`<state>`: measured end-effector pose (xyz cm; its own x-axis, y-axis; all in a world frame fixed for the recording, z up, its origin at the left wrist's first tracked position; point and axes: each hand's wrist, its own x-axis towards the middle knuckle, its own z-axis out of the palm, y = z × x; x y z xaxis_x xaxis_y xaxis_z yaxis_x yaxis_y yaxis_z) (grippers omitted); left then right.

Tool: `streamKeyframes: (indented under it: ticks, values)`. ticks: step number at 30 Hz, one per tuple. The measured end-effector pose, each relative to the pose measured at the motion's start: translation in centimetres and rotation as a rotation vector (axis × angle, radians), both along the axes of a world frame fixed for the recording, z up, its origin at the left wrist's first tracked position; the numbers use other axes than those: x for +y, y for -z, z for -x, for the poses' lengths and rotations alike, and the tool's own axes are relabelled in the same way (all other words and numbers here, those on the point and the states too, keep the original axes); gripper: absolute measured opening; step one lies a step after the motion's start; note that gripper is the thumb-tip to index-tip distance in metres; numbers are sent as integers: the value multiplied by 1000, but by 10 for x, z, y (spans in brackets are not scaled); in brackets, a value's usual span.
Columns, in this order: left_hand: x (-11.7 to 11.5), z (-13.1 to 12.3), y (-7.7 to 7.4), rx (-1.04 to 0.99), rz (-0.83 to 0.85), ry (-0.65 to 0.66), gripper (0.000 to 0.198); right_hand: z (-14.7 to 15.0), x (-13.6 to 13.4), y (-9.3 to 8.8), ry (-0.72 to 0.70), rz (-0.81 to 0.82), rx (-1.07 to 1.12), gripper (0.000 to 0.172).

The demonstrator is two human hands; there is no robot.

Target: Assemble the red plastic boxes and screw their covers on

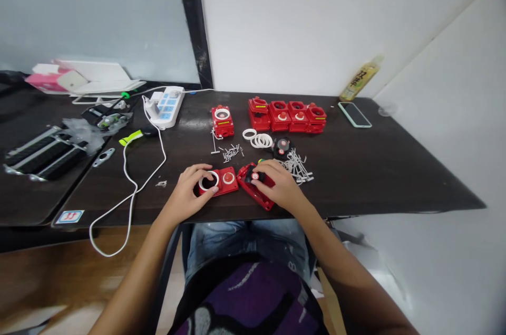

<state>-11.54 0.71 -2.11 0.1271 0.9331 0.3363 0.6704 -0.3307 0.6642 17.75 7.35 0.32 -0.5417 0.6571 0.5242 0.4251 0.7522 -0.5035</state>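
My left hand [193,191] is curled around the left end of a flat red cover [228,185], fingertips on its white ring [202,183]. The cover lies near the table's front edge, with a red button at its right. Just beside it sits a tilted, open red housing [259,197]. My right hand [279,183] reaches over that housing, its fingers closed on a small black part [248,173] with a round red-and-white face. Behind the hands lie loose white rings [261,141], small screws [231,153], metal hooked rods [297,166] and black round parts [282,146].
Several red boxes [288,116] stand in a row at the back, and a single red box [223,121] is left of them. A bottle [361,79] and phone [354,115] are at right. A power strip [168,107], its white cable and a screwdriver [134,137] lie left.
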Motion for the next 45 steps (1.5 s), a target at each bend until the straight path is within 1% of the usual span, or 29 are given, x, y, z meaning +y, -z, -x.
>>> streamKeyframes:
  ticks: [4, 6, 8, 10, 12, 13, 15, 17, 19, 21, 24, 27, 33, 35, 37, 39, 40, 41, 42, 44, 45]
  values:
    - [0, 1, 1, 4, -7, 2, 20, -1, -3, 0, 16, -9, 30, 12]
    - [0, 2, 2, -3, -15, -4, 21, -5, -3, -4, 41, -3, 63, 10]
    - [-1, 0, 0, -13, -50, -31, 20, -13, 4, -12, 109, -5, 105, 9]
    - [-2, -8, -4, -15, -119, -82, 16, -25, 20, -21, 234, 1, 136, 11]
    - [-3, -21, -9, -5, -202, -114, 10, -40, 45, -26, 373, 42, 134, 14]
    - [-3, -30, -12, 1, -235, -110, 7, -46, 60, -26, 414, 63, 113, 15]
    - [-2, -50, -15, 25, -280, -37, 8, -56, 87, -21, 447, 93, 33, 16]
    - [2, -71, -15, 40, -312, 55, 11, -62, 108, -10, 427, 95, -43, 14]
    - [6, -87, -14, 40, -332, 118, 13, -63, 119, 1, 405, 84, -64, 12]
    - [11, -98, -12, 35, -318, 108, 12, -63, 122, 10, 379, 41, -61, 11]
    - [17, -103, -10, 34, -291, 60, 6, -64, 120, 17, 351, -35, -38, 11]
    - [20, -101, -10, 51, -278, 54, 11, -67, 116, 18, 338, -45, -17, 9]
    - [19, -99, -15, 72, -265, 100, 14, -70, 114, 15, 345, -49, 5, 6]
    - [16, -98, -18, 84, -264, 124, 12, -71, 114, 13, 346, -60, 18, 5]
    - [11, -94, -22, 88, -266, 133, 8, -72, 108, 7, 361, -83, 53, 7]
    - [7, -88, -24, 70, -263, 129, 6, -69, 92, -2, 374, -107, 111, 9]
    - [5, -85, -25, 59, -258, 130, 7, -66, 80, -7, 369, -115, 142, 10]
    - [3, -82, -25, 52, -250, 133, 9, -61, 65, -11, 336, -101, 157, 11]
    - [1, -80, -26, 54, -241, 140, 11, -56, 49, -15, 290, -71, 154, 10]
    - [-1, -77, -26, 88, -235, 157, 11, -44, 17, -18, 113, 30, 59, 8]
    - [-1, -77, -26, 116, -237, 162, 11, -38, 3, -17, 19, 84, -30, 7]
